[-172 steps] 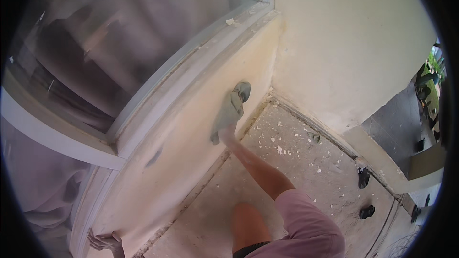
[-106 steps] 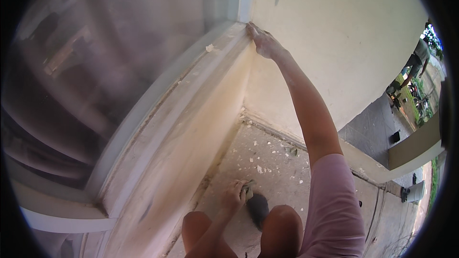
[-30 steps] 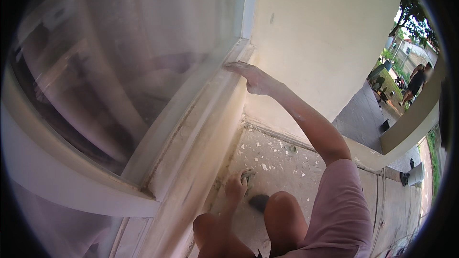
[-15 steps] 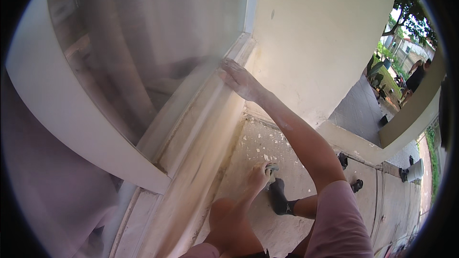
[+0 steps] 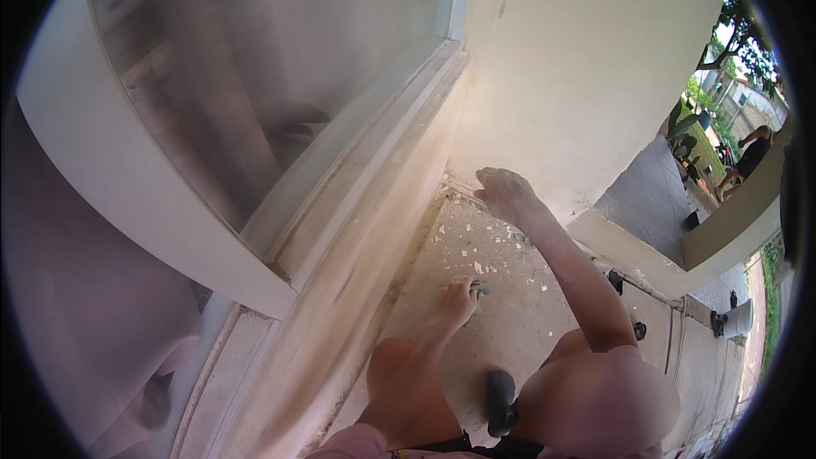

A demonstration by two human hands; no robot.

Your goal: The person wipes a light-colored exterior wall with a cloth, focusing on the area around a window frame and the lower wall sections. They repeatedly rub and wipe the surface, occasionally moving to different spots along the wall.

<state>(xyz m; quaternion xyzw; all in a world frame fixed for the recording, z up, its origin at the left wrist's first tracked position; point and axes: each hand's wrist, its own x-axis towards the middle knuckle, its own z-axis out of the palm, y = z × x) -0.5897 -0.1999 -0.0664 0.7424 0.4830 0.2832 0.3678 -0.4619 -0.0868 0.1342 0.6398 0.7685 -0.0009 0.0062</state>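
Observation:
My right hand (image 5: pixel 510 195), pale with dust, is held out low beside the cream wall (image 5: pixel 561 59), above the strip where wall and floor meet. Its fingers are curled together; anything inside them is hidden. Nearer to me, my left hand (image 5: pixel 457 302) hangs over the concrete floor (image 5: pixel 510 310), closed on a small grey-green piece (image 5: pixel 481 288) of thin-looking material whose kind I cannot make out. To the left runs the window sill (image 5: pixel 374 153), a worn, dusty ledge below the glass pane (image 5: pixel 340 25). Neither hand touches the sill.
Pale flakes (image 5: pixel 476 268) lie scattered on the floor near the wall's foot. A white window frame (image 5: pixel 153 170) curves along the left. My dark boot (image 5: pixel 501 399) stands below. At right are a white bucket (image 5: pixel 738 320), a low ledge (image 5: pixel 629 251) and another person (image 5: pixel 751 157) outside.
My right hand has left the window sill and moved right and down beside the wall. The left hand stays low with the grey-green piece. My dark boot appears lower in the view.

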